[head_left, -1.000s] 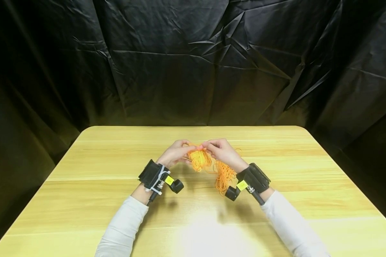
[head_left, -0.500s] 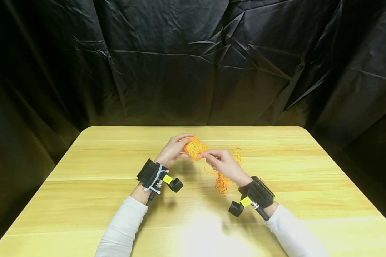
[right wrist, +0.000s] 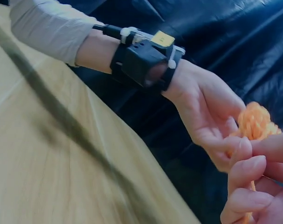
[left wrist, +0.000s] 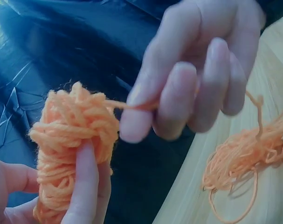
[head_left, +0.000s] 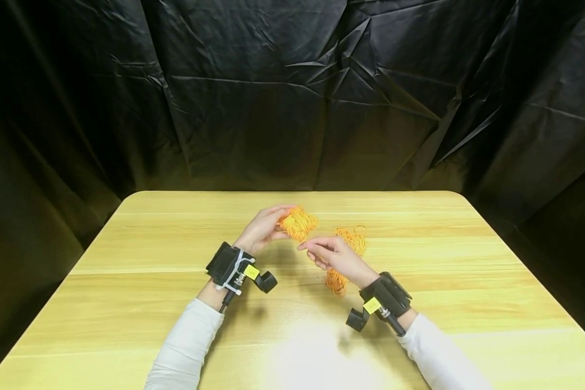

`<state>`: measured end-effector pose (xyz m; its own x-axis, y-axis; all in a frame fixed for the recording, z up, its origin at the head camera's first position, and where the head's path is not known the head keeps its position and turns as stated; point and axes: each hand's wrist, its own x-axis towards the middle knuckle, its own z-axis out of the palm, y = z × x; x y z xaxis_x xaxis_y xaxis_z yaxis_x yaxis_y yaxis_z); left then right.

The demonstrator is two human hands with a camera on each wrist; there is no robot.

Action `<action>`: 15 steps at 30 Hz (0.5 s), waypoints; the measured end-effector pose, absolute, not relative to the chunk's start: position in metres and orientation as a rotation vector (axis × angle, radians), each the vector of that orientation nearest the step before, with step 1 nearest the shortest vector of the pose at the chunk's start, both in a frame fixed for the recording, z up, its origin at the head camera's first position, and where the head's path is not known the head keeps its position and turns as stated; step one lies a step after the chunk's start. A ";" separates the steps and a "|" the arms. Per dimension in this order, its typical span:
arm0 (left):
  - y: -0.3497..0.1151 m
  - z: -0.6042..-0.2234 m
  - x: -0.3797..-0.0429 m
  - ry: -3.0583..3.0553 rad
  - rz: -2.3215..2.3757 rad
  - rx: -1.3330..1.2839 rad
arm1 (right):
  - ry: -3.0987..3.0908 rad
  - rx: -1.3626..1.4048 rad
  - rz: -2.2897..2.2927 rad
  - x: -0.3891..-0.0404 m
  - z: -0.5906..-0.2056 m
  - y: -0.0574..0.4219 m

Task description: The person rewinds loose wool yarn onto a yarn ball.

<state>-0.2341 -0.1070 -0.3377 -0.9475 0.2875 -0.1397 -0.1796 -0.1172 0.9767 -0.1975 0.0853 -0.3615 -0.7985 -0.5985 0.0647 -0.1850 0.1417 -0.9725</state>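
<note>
An orange yarn ball [head_left: 299, 223] is held up over the table by my left hand [head_left: 263, 228], whose fingers and thumb grip it from the left. In the left wrist view the wound yarn ball [left wrist: 69, 154] shows thick crossing strands. My right hand [head_left: 338, 255] pinches a strand of yarn [left wrist: 115, 104] between thumb and forefinger, just to the right of the ball. That strand runs straight from the top of the ball into the pinch. Behind my right hand, a loose heap of orange yarn [head_left: 352, 241] lies on the table, partly hidden by the hand.
The wooden table [head_left: 127, 303] stretches out on all sides, and a black curtain [head_left: 244, 124] hangs behind its far edge. Each wrist wears a black strap with a small camera [head_left: 265, 281]. A loop of the loose yarn [left wrist: 241, 212] trails over the tabletop.
My left hand has turned the yarn ball up and slightly left. The right hand has drawn down and away from the ball, with the strand pinched, uncovering more of the loose heap.
</note>
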 end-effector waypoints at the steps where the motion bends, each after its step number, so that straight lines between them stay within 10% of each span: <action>1: -0.107 -0.338 -0.234 1.836 2.130 0.131 | 2.060 -0.745 -1.704 -0.199 -0.364 0.086; 15: -0.103 -0.345 -0.230 1.796 1.940 0.303 | 1.491 -0.649 -1.774 -0.230 -0.387 0.099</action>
<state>-0.2298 -0.1032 -0.3447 -0.8622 0.4822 -0.1552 -0.1918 -0.0273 0.9810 -0.2301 0.0986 -0.3865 -0.6148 -0.7856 -0.0693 0.2035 -0.0731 -0.9763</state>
